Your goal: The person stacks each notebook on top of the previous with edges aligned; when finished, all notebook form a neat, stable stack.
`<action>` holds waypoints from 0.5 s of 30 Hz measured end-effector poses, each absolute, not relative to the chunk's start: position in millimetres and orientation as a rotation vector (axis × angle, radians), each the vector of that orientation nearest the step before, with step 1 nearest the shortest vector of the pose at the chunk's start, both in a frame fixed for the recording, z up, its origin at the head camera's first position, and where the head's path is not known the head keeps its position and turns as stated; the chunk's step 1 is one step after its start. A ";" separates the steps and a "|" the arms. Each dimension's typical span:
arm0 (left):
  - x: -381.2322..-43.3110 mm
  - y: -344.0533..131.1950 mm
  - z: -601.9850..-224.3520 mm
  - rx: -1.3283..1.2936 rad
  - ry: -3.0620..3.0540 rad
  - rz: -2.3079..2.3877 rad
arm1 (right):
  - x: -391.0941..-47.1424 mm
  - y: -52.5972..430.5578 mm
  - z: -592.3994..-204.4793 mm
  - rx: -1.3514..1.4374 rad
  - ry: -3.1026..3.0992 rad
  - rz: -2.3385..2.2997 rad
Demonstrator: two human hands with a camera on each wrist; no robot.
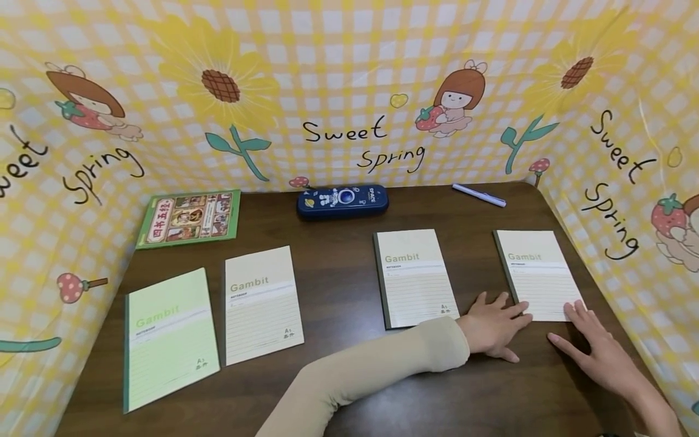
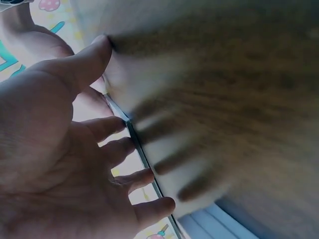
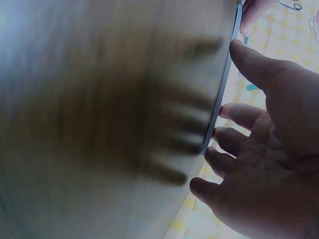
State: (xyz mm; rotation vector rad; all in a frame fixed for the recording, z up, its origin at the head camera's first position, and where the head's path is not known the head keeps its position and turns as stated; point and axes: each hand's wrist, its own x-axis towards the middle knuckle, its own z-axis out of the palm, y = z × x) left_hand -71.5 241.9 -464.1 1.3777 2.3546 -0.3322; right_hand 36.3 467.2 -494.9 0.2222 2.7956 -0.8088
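Observation:
A white Gambit notebook with a dark spine lies flat at the right side of the table. My left hand, in a beige sleeve, has its fingers spread, with fingertips at the notebook's lower left corner. On the opposite side, my right hand rests its fingertips on the lower right corner, thumb stretched toward the near edge. Both wrist views show the fingertips along the thin notebook edge, fingers fairly straight. Just left of my left hand is a second white notebook, its lower corner close to the sleeve cuff.
Farther left lie another white notebook and a green one. Along the back are a green-bordered picture book, a navy space pencil case and a lavender pen. Yellow checked cloth walls the brown table.

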 end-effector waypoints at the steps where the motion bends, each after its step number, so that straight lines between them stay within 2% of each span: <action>1: -71.3 239.8 -464.1 1.371 2.358 -0.341 | 35.7 465.1 -494.6 0.217 2.793 -0.809; 15: -68.2 209.0 -464.6 1.375 2.369 -0.365 | 37.1 437.7 -498.0 0.139 2.819 -0.829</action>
